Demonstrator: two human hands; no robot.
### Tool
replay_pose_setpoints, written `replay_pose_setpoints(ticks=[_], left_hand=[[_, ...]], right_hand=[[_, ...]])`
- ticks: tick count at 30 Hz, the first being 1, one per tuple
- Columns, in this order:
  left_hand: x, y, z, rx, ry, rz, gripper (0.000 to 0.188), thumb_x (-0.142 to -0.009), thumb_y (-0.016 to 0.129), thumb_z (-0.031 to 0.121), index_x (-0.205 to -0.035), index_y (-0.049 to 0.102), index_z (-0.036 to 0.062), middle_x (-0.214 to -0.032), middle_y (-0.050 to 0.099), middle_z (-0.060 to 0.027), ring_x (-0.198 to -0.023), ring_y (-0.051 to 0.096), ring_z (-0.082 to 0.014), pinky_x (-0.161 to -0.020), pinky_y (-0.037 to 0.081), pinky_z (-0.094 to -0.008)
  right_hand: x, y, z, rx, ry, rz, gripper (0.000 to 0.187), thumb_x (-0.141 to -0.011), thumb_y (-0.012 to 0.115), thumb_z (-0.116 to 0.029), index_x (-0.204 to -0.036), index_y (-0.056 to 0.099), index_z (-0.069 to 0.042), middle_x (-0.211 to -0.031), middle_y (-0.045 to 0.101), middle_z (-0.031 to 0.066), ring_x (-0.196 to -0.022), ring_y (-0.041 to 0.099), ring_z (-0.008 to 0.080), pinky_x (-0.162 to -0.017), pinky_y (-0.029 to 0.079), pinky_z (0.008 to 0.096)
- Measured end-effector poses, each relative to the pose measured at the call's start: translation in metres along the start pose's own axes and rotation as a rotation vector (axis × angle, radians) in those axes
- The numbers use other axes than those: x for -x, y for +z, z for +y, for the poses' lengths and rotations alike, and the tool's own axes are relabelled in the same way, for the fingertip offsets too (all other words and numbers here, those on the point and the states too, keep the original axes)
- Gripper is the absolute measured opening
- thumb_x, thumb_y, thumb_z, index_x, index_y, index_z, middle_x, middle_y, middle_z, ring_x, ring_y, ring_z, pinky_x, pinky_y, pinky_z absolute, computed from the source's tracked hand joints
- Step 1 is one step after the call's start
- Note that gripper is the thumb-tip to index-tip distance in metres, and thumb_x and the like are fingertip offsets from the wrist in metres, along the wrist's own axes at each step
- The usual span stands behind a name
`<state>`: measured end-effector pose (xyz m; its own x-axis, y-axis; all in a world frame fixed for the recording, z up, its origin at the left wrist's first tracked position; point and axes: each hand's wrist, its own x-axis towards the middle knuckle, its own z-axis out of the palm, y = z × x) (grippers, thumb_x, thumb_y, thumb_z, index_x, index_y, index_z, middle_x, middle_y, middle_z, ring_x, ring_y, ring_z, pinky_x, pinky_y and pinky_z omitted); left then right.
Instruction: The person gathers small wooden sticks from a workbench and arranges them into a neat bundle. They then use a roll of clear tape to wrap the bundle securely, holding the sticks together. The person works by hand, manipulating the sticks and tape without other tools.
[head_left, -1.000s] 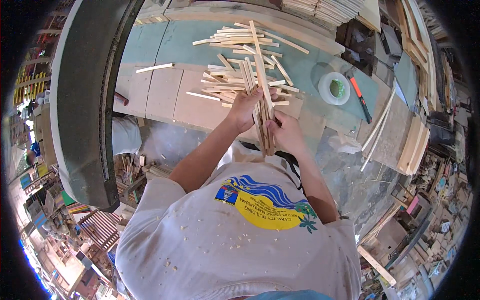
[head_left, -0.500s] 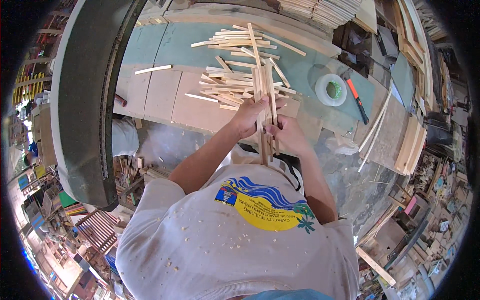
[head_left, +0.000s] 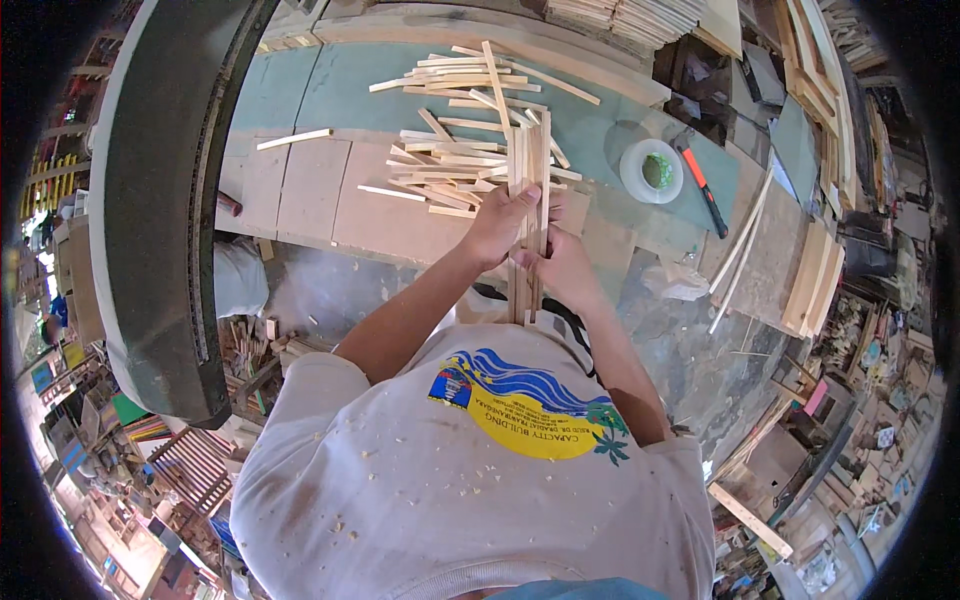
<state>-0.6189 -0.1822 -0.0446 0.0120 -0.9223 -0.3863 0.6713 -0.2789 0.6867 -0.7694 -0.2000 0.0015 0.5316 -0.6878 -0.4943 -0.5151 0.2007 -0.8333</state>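
Observation:
A small bundle of long, thin wooden strips [head_left: 519,170] stands lengthwise before my chest, its near end close to my shirt. My left hand [head_left: 495,230] is closed round the bundle's left side, thumb lying across the front. Lower on the right side, my right hand [head_left: 567,268] grips the same strips with thumb and bent fingers. Part of the fingers of both hands is hidden behind the wood. Just beyond the hands, a loose pile of short wooden sticks [head_left: 455,160] lies on the workbench [head_left: 390,230], with another heap of sticks [head_left: 455,72] farther back.
One stick [head_left: 293,139] lies apart at the left. At the right are a white tape roll [head_left: 632,187] and a hammer [head_left: 703,183] with an orange and black handle. A big dark machine part [head_left: 165,220] rises at the left. Boards [head_left: 815,280] lie at the right.
The strips in my hands, spread with a gap between them before, now sit closer together. My right hand has come in nearer to the left. The whole view has shifted slightly.

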Motion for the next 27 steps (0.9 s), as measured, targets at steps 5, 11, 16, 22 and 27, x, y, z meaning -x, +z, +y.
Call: replay_pose_setpoints(ticks=[5, 11, 16, 22, 27], left_hand=[[-0.001, 0.0, 0.001, 0.024, -0.019, 0.02, 0.042, -0.104, 0.06, 0.032, -0.124, 0.061, -0.0053, -0.112, 0.072, -0.0168, -0.1, 0.072, -0.0245, -0.087, 0.06, -0.0373], [-0.007, -0.007, 0.003, 0.111, 0.004, 0.004, 0.044, -0.102, 0.061, 0.035, -0.126, 0.057, -0.0017, -0.115, 0.072, -0.0194, -0.105, 0.071, -0.0273, -0.09, 0.06, -0.0392], [-0.005, -0.006, 0.0, 0.112, 0.006, -0.014, 0.045, -0.102, 0.061, 0.036, -0.127, 0.056, -0.0011, -0.115, 0.072, -0.0188, -0.105, 0.071, -0.0273, -0.091, 0.059, -0.0389], [0.0, -0.009, -0.006, 0.017, -0.048, -0.024, 0.044, -0.105, 0.057, 0.036, -0.129, 0.057, -0.0002, -0.115, 0.072, -0.0167, -0.102, 0.07, -0.0234, -0.087, 0.06, -0.0371], [0.006, -0.004, 0.0, 0.065, -0.108, 0.019, 0.041, -0.106, 0.055, 0.035, -0.127, 0.059, 0.0004, -0.114, 0.072, -0.0149, -0.098, 0.07, -0.0218, -0.084, 0.061, -0.0373]], right_hand=[[-0.001, 0.0, 0.002, 0.137, 0.012, 0.004, 0.025, -0.089, 0.076, -0.016, -0.103, 0.067, 0.003, -0.085, 0.07, 0.0094, -0.076, 0.063, 0.0165, -0.075, 0.052, 0.0357], [-0.004, 0.008, 0.014, -0.172, 0.078, 0.044, 0.027, -0.091, 0.075, -0.017, -0.106, 0.065, 0.003, -0.086, 0.07, 0.0078, -0.078, 0.063, 0.0147, -0.073, 0.052, 0.034], [0.002, 0.012, 0.006, -0.047, 0.026, 0.092, 0.027, -0.092, 0.075, -0.017, -0.107, 0.064, 0.002, -0.088, 0.071, 0.0074, -0.079, 0.065, 0.014, -0.073, 0.053, 0.0325], [0.003, 0.01, 0.007, 0.021, -0.022, 0.102, 0.028, -0.092, 0.076, -0.019, -0.106, 0.064, 0.002, -0.087, 0.07, 0.0074, -0.077, 0.064, 0.0139, -0.072, 0.052, 0.0324], [0.004, 0.011, 0.019, -0.133, 0.072, 0.112, 0.03, -0.095, 0.073, -0.026, -0.102, 0.066, 0.002, -0.085, 0.069, 0.0071, -0.076, 0.063, 0.0133, -0.071, 0.051, 0.0313]])
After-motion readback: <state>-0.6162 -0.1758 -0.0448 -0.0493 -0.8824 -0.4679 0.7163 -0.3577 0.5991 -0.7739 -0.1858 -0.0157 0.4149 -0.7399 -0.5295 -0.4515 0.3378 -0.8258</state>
